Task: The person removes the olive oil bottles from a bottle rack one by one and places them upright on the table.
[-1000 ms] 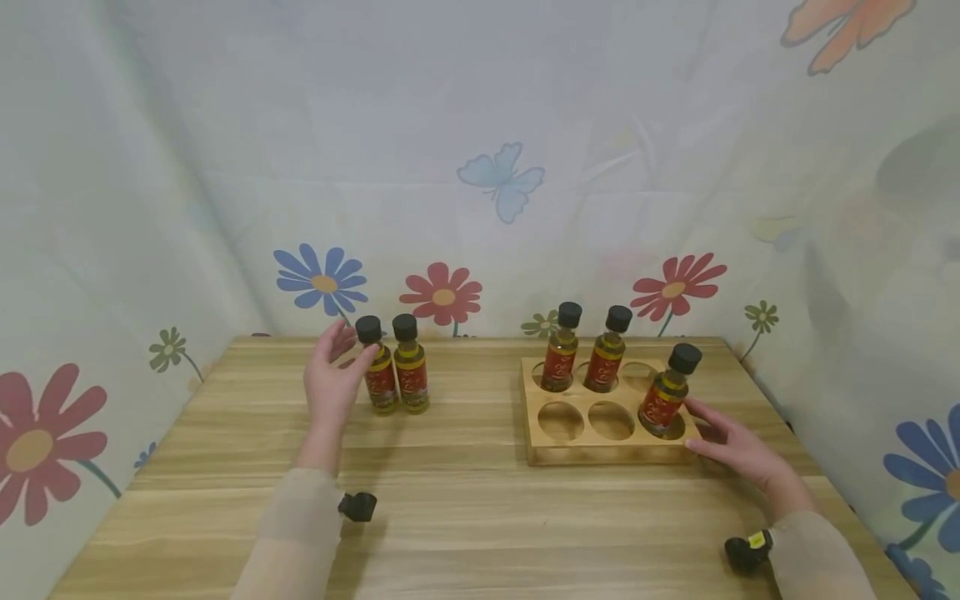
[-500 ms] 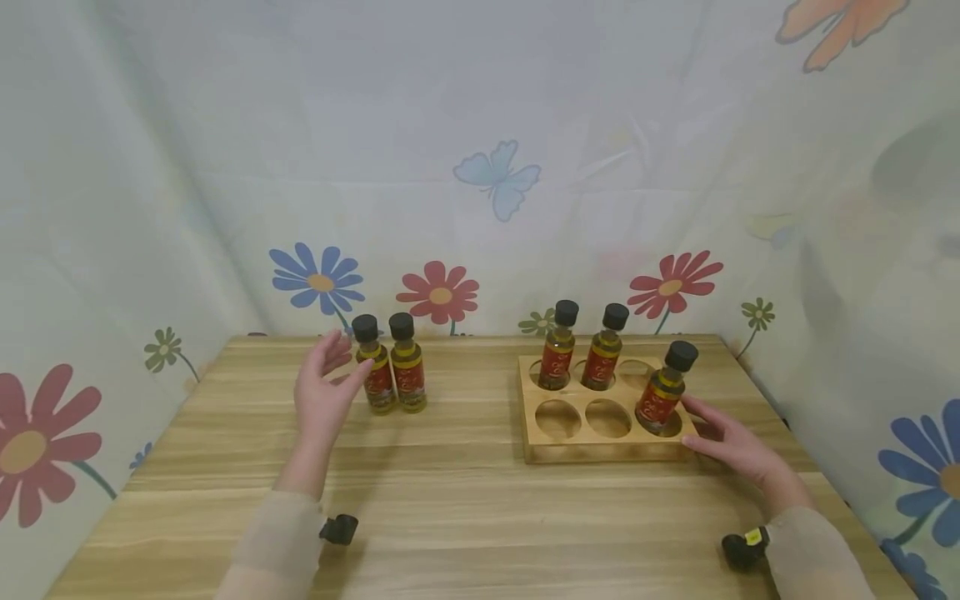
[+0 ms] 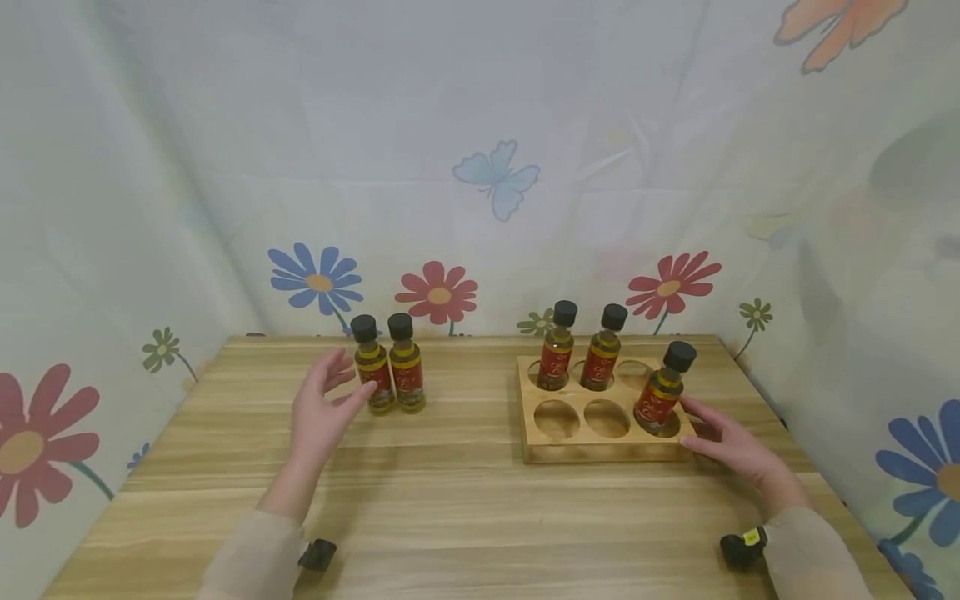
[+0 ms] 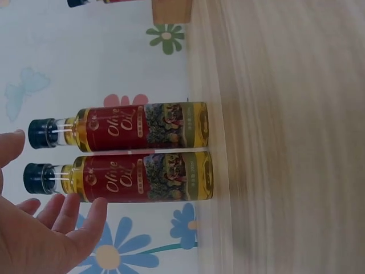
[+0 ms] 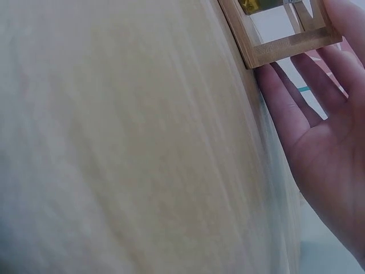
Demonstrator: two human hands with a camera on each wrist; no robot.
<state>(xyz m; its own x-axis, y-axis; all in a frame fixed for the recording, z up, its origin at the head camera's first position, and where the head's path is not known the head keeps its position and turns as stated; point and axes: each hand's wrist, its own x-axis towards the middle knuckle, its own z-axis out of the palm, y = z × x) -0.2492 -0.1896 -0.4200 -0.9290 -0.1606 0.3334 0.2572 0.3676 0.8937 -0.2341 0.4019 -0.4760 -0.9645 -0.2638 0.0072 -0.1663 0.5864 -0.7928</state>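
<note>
Two olive oil bottles with red labels and black caps stand side by side at the left of the table: a left bottle (image 3: pixel 373 367) and a right bottle (image 3: pixel 407 367). My left hand (image 3: pixel 322 408) is beside the left bottle, fingers spread and holding nothing; the left wrist view shows its fingers (image 4: pixel 88 228) near that bottle's neck and label. On the right, a wooden rack (image 3: pixel 581 451) with round holes carries three such bottles, two in the back row and a tilted one (image 3: pixel 660 396) at front right. My right hand (image 3: pixel 738 450) rests against the rack's right end, fingers extended.
The wood-grain table (image 3: pixel 465 517) runs back to a flower-printed cloth (image 3: pixel 360 150). Two front-row holes and one back-row hole of the rack hold no bottle. Each wrist wears a small black camera (image 3: pixel 318 554).
My left hand has drawn back slightly left and toward me, away from the left bottle. The right hand stays at the rack, and the bottles stand as before.
</note>
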